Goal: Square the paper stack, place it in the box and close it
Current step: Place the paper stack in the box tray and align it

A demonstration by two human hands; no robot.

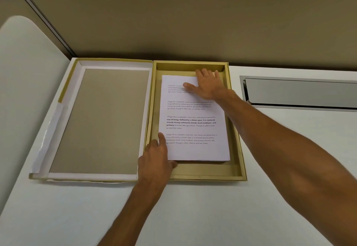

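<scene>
White desk; paper stack inside box, hands at corners, margins around.

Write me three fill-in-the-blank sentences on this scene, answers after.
1. The paper stack lies inside the ____.
2. The lid lies open on the box's ____ side.
3. The right hand rests on the stack's ____ end.

Answers: box; left; far
</scene>
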